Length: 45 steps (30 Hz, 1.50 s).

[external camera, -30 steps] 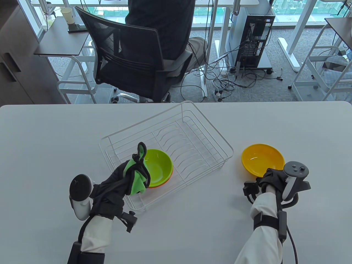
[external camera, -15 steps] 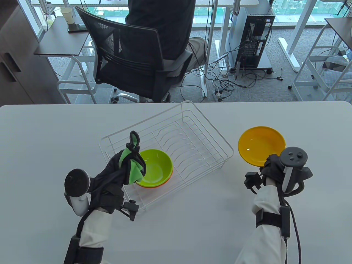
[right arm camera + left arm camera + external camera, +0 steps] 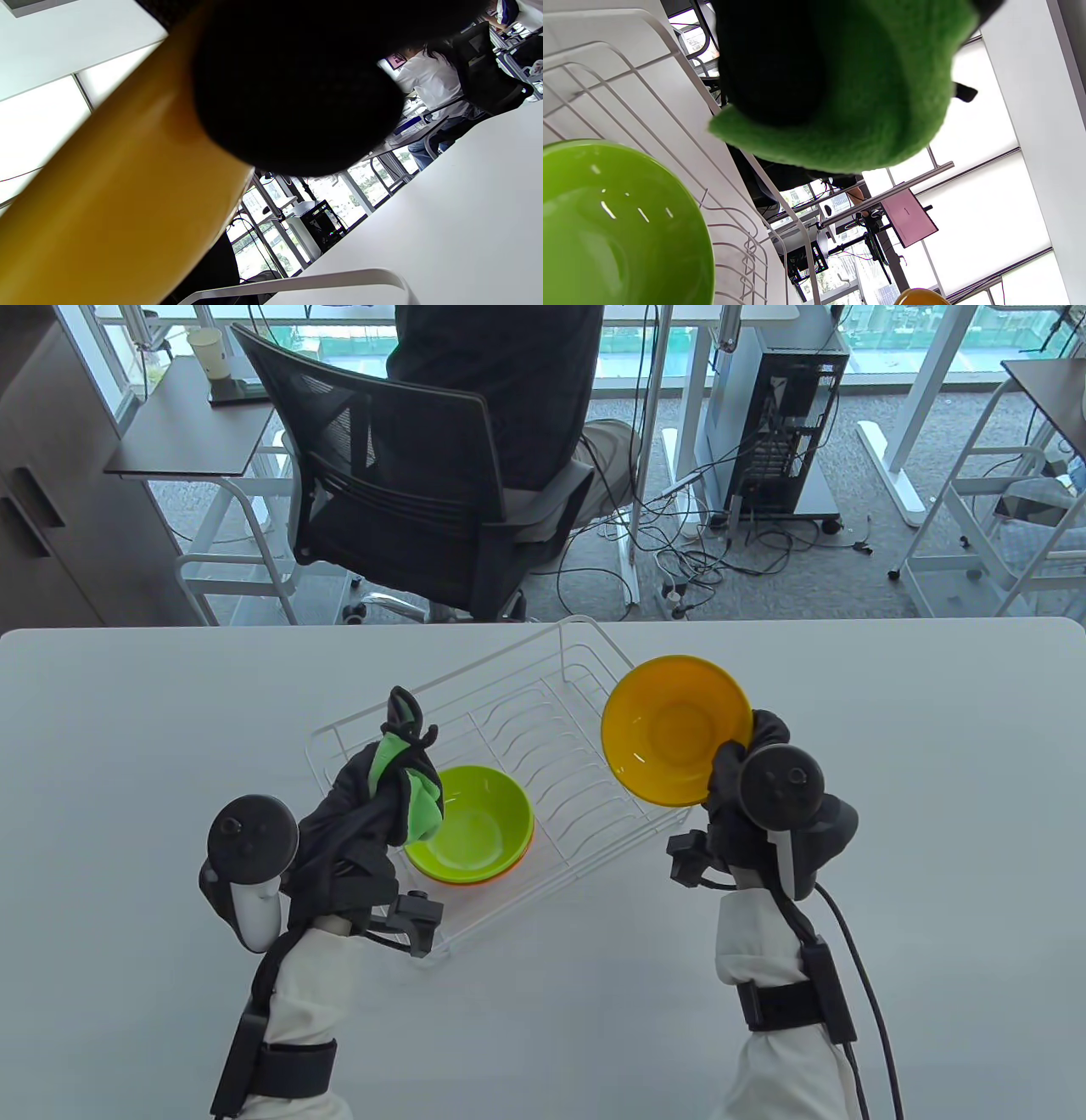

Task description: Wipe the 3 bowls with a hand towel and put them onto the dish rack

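- The left hand [image 3: 365, 806], in a black sensor glove, has its fingers curled round a bunched green hand towel [image 3: 411, 793] and holds it over the near-left corner of the dish rack [image 3: 509, 704]; one finger sticks up above the bundle.
- A tracker [image 3: 250, 857] sits on the back of that hand, over the white table [image 3: 127, 729].
- A green bowl [image 3: 475, 823] lies open side up in the rack's near-left part, nested on an orange bowl [image 3: 475, 880] of which only the lower rim shows.
- The white wire dish rack stands at an angle mid-table; its slotted right part holds nothing.
- A yellow bowl [image 3: 674, 729] is in the air over the rack's right end, tilted so its hollow faces the camera.
- The right hand [image 3: 747, 789] pinches that bowl's near-right rim, with glove fingers on its outer wall in the right wrist view.
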Available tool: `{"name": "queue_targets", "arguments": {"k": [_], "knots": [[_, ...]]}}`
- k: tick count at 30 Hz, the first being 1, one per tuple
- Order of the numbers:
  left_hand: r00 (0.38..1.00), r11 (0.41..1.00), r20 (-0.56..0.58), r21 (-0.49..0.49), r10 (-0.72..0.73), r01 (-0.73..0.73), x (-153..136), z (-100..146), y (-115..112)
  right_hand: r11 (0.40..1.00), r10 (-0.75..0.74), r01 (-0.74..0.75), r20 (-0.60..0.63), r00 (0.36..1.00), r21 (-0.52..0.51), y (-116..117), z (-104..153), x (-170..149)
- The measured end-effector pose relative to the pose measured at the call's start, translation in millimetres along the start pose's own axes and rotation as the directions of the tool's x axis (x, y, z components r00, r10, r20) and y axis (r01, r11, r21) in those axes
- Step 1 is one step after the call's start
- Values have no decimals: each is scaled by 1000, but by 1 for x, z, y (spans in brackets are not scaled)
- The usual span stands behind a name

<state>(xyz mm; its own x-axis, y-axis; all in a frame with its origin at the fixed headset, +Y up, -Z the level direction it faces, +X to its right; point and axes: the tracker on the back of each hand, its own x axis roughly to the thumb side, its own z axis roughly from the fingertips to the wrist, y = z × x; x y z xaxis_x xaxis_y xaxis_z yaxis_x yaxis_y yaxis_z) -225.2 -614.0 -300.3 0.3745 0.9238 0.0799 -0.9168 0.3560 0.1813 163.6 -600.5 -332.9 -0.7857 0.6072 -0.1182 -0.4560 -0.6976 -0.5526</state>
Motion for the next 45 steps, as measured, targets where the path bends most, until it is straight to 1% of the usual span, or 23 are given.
{"name": "queue_targets", "arguments": {"k": [3,8,20,25,31,33,38,42,45], "knots": [[1000,1000,5,6,-19,19,2,0,-5,1000,19,-19,78,997,-3,2,14,15],[997,998,41,6,-68,68,2,4,-11,999,48,-47,168,985,-12,1,32,34],[983,987,110,-37,-150,155,0,15,-28,994,59,-82,287,956,67,17,65,61],[974,977,133,-86,-182,195,2,21,-40,989,40,-86,347,937,119,26,82,76],[955,962,168,-78,-245,261,3,26,-47,982,52,-124,433,900,140,35,105,94],[955,961,166,-84,-246,262,3,26,-49,980,37,-121,446,894,161,37,111,98],[952,958,168,-89,-256,273,1,27,-52,964,-67,-55,439,896,260,40,123,106],[947,957,200,-100,-250,274,2,28,-55,966,-68,-63,484,872,250,41,130,109],[951,957,232,-152,-207,246,4,31,-60,966,-77,-59,495,865,252,42,132,110]]}}
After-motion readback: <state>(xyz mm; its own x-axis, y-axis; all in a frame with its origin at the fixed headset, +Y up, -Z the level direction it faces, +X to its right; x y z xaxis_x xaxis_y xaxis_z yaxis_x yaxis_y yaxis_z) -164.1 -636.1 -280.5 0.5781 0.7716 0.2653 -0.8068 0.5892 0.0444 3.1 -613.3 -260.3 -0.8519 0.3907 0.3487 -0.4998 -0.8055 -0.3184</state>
